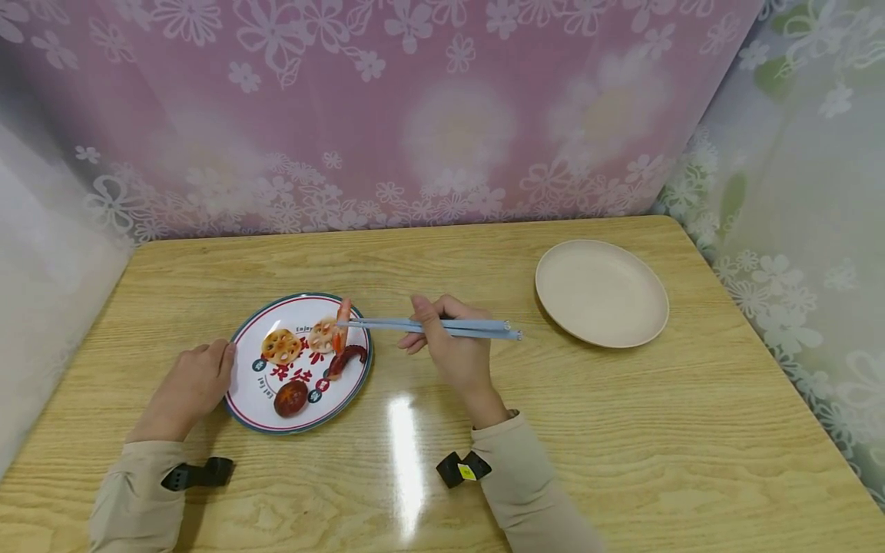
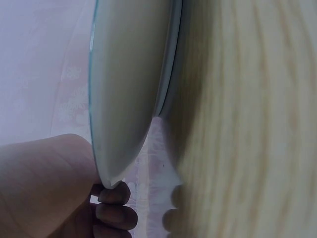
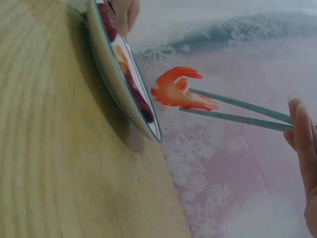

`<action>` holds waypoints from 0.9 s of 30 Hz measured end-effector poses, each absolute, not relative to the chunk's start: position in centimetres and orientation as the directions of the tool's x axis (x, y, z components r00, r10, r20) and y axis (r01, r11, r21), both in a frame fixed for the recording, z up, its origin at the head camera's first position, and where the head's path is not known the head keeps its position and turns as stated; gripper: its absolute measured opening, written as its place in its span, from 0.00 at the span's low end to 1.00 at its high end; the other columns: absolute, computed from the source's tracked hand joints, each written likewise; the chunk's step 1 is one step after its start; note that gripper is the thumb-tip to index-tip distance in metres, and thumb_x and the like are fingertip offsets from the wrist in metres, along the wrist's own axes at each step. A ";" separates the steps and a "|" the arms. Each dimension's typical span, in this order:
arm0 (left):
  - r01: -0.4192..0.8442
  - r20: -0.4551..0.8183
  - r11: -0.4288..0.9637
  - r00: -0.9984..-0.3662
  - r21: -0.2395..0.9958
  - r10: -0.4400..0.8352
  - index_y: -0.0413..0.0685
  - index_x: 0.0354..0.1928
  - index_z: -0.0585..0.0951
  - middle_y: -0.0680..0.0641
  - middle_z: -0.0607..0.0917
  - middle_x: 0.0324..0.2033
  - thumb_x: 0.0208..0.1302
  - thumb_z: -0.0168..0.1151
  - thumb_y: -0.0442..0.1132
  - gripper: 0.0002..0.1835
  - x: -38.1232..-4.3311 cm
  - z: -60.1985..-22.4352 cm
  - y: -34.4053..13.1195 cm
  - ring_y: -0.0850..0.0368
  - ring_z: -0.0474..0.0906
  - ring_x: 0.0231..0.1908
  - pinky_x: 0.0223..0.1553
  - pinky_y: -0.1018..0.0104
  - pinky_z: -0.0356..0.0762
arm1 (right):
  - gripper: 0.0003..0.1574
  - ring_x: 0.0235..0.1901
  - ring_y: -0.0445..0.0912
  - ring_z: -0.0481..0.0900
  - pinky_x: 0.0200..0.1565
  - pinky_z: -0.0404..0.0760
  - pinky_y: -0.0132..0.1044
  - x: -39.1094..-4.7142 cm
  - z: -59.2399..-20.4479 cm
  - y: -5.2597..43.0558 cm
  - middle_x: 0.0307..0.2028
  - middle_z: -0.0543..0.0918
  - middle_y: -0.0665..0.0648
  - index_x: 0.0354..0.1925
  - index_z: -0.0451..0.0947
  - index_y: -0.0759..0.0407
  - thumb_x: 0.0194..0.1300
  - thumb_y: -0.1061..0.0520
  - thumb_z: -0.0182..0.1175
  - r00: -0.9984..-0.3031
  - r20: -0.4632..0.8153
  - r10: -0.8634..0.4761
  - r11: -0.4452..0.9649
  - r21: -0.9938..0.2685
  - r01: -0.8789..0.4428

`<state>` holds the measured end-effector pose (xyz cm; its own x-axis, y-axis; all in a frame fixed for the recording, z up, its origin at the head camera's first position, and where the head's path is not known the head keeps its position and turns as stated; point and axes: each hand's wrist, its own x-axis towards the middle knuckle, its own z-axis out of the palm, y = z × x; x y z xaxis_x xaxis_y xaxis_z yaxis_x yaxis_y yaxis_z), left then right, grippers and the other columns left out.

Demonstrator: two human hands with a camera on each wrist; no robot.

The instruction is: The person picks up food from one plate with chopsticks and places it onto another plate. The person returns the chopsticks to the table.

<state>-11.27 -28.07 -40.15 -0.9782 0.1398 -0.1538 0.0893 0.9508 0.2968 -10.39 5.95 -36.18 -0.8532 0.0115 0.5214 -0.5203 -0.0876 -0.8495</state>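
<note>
My left hand (image 1: 192, 388) grips the left rim of a white plate (image 1: 243, 384) with a blue-green edge and red lettering. In the left wrist view its fingers curl by the rim. My right hand (image 1: 459, 353) holds a pair of light blue chopsticks (image 1: 477, 326). Their tips pinch an orange shrimp (image 3: 171, 91), which hangs just above the plate's surface in the right wrist view. On the plate lie two lotus root slices (image 1: 281, 347), a brown mushroom (image 1: 290, 399) and a dark red octopus tentacle (image 1: 349, 358).
A beige oval plate (image 1: 601, 293) stands at the back right of the wooden table (image 1: 622, 430). Pink flowered curtain (image 1: 387, 115) hangs behind the table, and pale curtains hang at both sides. A band with a black device sits on each wrist.
</note>
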 end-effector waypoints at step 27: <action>0.091 -0.145 0.950 -0.980 0.298 0.139 0.24 0.47 0.71 0.30 0.77 0.34 0.77 0.40 0.38 0.18 -11.3 -40.1 -28.1 0.37 0.74 0.36 0.39 0.41 0.73 | 0.21 0.13 0.47 0.81 0.15 0.78 0.41 -8.9 -37.3 2.2 0.15 0.81 0.63 0.19 0.74 0.69 0.69 0.62 0.58 -0.865 0.490 -0.112 -0.083 -0.872 -0.483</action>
<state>-11.34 -28.07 -40.10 -0.9796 0.1389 -0.1451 0.0906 0.9503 0.2980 -8.90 2.18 -37.30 -0.8648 -0.1116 0.4896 -0.4828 -0.0833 -0.8717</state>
